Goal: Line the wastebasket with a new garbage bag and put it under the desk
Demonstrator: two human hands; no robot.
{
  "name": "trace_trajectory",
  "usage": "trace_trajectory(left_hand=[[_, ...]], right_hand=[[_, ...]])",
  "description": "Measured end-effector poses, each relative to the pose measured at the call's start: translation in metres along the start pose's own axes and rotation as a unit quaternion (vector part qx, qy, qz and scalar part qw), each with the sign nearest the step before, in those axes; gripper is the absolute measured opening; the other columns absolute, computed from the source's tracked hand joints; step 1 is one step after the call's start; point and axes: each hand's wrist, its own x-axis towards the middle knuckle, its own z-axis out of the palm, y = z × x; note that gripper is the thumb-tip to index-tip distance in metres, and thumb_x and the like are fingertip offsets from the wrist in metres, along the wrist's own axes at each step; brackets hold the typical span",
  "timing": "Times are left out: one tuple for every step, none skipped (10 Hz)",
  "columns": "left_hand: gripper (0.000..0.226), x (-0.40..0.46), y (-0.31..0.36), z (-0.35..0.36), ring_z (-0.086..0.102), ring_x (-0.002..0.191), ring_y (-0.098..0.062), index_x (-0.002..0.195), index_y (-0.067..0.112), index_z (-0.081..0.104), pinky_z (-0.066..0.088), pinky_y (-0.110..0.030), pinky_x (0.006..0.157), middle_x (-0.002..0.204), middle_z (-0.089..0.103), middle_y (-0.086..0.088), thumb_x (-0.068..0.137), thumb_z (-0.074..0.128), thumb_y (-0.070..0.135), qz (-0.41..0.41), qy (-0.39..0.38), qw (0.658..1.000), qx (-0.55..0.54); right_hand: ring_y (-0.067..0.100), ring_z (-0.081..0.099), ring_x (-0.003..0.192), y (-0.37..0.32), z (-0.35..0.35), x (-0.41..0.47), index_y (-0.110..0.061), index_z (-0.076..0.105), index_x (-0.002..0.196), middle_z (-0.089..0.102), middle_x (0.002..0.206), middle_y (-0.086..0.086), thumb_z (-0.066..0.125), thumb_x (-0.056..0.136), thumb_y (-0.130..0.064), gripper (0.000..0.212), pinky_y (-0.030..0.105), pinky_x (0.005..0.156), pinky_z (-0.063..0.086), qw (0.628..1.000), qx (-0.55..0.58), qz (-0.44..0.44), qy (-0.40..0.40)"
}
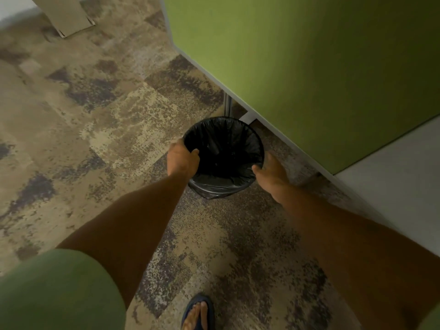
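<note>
Gripping round, glossy-bagged wastebasket rim.

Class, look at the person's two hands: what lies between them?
In the head view, the wastebasket, lined with a black garbage bag, sits between the left hand and right hand; both grip its rim.

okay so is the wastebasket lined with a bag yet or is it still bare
Lined. A black garbage bag covers the inside of the wastebasket and folds over its rim, where the left hand and right hand grip it.
</note>
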Motion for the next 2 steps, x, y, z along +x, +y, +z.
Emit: trace_trajectory(left_hand=[[0.049,-0.031,0.020,-0.020,0.053,0.122,-0.033,0.134,0.005,0.049,0.049,-0.051,0.101,0.130,0.055,-0.016,0.096,0.058,0.034,0.041,-0.007,0.998,0.043],[0.068,-0.063,0.036,-0.040,0.040,0.135,-0.035,0.145,0.004,0.037,0.038,-0.053,0.110,0.145,0.044,-0.019,0.097,0.046,0.052,0.113,-0.018,0.987,0.112]], right_hand=[[0.035,0.037,0.142,-0.015,-0.026,-0.036,-0.017,0.018,0.157,0.035,0.158,0.014,0.058,0.099,-0.030,0.073,0.044,0.112,0.036,0.999,-0.034,0.004,0.007],[0.034,0.027,0.147,-0.023,-0.049,-0.069,-0.011,0.009,0.158,0.024,0.162,0.017,0.055,0.100,-0.038,0.079,0.045,0.116,0.029,0.996,-0.090,-0.021,0.011]])
